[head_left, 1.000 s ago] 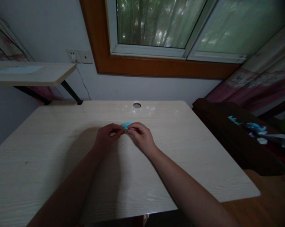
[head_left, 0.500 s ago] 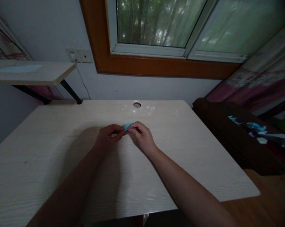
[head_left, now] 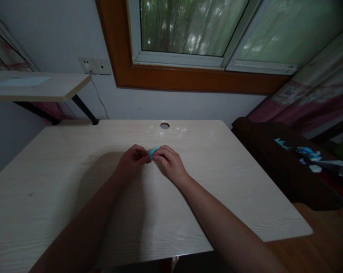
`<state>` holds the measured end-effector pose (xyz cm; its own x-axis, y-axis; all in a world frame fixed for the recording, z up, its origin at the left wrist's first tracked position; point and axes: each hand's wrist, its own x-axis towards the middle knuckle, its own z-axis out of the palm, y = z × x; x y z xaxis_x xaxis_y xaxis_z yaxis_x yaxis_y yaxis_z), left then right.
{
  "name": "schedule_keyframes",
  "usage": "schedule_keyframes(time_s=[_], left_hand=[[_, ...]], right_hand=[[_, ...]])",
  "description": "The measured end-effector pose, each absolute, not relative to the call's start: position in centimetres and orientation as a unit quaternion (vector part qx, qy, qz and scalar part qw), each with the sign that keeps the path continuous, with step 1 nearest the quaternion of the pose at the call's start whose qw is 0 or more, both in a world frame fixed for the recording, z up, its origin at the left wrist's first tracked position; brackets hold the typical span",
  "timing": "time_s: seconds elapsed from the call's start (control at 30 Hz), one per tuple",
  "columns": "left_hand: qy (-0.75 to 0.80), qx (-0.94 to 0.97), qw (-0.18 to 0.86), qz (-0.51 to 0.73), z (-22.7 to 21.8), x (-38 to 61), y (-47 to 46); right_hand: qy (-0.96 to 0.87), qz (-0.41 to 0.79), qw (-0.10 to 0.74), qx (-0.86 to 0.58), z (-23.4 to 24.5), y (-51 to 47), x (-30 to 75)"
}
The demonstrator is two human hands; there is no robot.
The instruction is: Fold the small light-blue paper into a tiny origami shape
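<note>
Home room: wooden desk, curtained window, wall sockets, patterned bedding.

Both forearms bare, reaching fwd and converging at centre. Left hand curled, knuckles up, thumb + index tips pinched tight. Right hand curled likewise, fingertips pinched and meeting the left's. Wrists low, roughly level, hands touching at the tips.

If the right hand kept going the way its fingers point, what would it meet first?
The right hand points left and slightly away, toward the left hand. Both pinch the small blue piece between them, so past that piece it would meet the left hand's fingertips almost at once, judging by this single view.
</note>
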<state>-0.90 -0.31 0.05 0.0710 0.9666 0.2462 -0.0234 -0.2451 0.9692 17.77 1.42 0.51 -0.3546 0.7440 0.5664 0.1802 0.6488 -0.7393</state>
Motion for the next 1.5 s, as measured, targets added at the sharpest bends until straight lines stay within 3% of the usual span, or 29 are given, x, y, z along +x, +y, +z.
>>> schedule_keyframes(time_s=[0.37, 0.83, 1.17, 1.5], left_hand=[[0.427, 0.582, 0.445, 0.53, 0.0, -1.0, -0.5], [0.433, 0.697, 0.243, 0.517, 0.1, -1.6, -1.1], [0.434, 0.688, 0.259, 0.521, 0.3, -1.3, -1.1], [0.446, 0.673, 0.29, 0.514, 0.1, -1.3, -1.1]], right_hand=[[-0.774, 0.292, 0.476, -0.297, 0.7, 1.5, 17.9], [-0.734, 0.316, 0.509, -0.32, 0.7, 1.0, 17.4], [-0.642, 0.454, 0.518, -0.337, 0.2, 0.7, 16.5], [-0.627, 0.46, 0.523, -0.348, 0.0, 0.7, 16.4]])
